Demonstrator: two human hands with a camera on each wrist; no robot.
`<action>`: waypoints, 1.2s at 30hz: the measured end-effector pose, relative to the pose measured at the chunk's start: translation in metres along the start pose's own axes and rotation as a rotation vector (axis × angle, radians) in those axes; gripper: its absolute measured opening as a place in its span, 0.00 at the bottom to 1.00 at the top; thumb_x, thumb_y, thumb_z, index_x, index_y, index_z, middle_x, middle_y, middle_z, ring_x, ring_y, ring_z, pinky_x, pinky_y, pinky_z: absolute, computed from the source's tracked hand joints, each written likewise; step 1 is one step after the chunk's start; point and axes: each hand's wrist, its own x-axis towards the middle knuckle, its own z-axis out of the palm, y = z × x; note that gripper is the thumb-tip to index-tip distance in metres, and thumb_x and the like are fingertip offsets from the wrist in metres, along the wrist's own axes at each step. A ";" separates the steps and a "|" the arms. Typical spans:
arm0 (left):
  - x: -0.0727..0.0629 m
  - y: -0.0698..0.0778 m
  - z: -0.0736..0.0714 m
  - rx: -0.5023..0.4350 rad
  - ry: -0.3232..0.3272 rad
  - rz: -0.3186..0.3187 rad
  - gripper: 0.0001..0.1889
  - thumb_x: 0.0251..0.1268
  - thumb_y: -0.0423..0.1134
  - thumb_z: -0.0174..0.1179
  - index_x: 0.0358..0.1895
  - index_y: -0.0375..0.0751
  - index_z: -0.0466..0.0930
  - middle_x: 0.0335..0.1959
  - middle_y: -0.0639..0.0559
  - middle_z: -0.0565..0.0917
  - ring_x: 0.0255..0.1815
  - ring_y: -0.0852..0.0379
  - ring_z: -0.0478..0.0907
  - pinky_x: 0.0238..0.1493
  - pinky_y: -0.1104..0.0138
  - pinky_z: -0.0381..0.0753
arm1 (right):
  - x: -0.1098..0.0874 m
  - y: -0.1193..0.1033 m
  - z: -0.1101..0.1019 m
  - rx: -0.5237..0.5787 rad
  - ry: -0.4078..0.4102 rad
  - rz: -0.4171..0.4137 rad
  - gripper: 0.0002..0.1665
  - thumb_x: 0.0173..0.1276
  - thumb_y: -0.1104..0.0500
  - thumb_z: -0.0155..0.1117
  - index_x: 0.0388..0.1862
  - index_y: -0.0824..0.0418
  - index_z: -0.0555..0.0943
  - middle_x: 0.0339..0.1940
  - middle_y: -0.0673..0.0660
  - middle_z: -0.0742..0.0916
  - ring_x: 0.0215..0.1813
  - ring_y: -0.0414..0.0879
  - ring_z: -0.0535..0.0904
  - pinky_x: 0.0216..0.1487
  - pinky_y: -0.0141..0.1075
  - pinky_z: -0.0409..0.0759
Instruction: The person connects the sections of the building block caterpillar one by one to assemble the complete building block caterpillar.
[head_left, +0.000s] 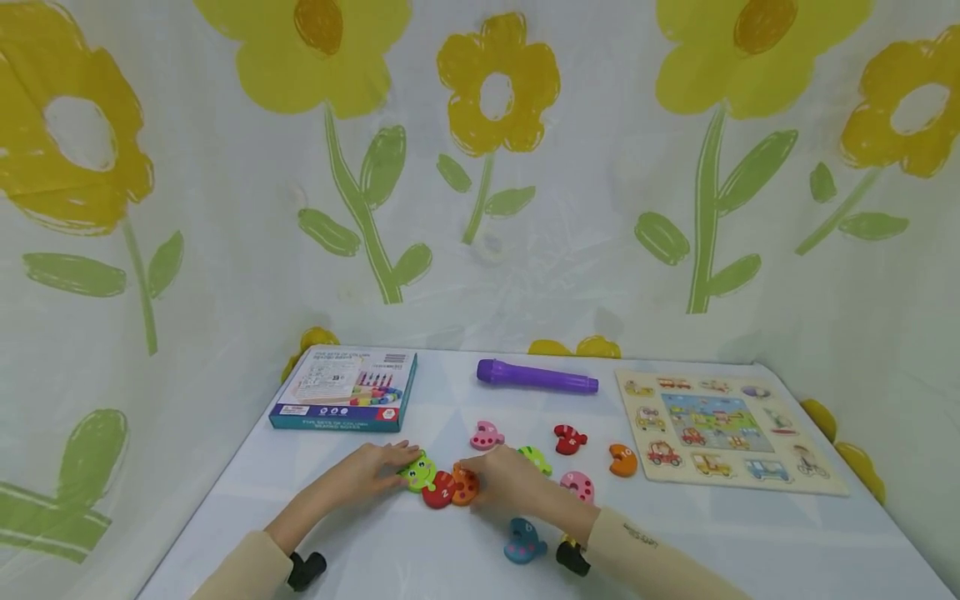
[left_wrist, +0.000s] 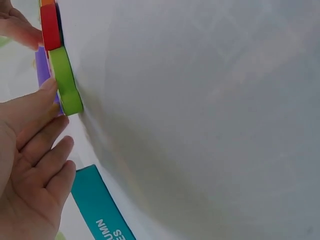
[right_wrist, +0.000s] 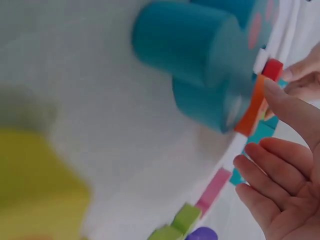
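Observation:
A wooden caterpillar puzzle lies at the middle of the table, its pieces in a row. My left hand (head_left: pixel 369 473) pinches the green caterpillar head piece (head_left: pixel 420 474) at the left end, with the thumb against its side in the left wrist view. Joined to the head is a red piece (head_left: pixel 437 492) numbered 2. My right hand (head_left: pixel 508 481) holds the orange spotted piece (head_left: pixel 466 487) against the red one. In the right wrist view its thumb lies on the orange piece (right_wrist: pixel 252 107), and the other fingers are spread below.
Loose caterpillar pieces lie around my right arm, among them a blue one (head_left: pixel 523 542), a red one (head_left: pixel 570 439) and an orange one (head_left: pixel 622 460). Farther back are a beads box (head_left: pixel 341 390), a purple toy microphone (head_left: pixel 537 377) and a vehicle puzzle board (head_left: pixel 720 433).

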 end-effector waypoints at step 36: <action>0.009 0.008 0.004 -0.043 -0.048 -0.015 0.33 0.61 0.53 0.64 0.67 0.43 0.71 0.68 0.50 0.71 0.71 0.47 0.62 0.66 0.52 0.67 | 0.007 0.041 -0.031 0.165 0.086 0.231 0.30 0.55 0.53 0.76 0.58 0.57 0.82 0.54 0.59 0.85 0.36 0.45 0.75 0.40 0.36 0.77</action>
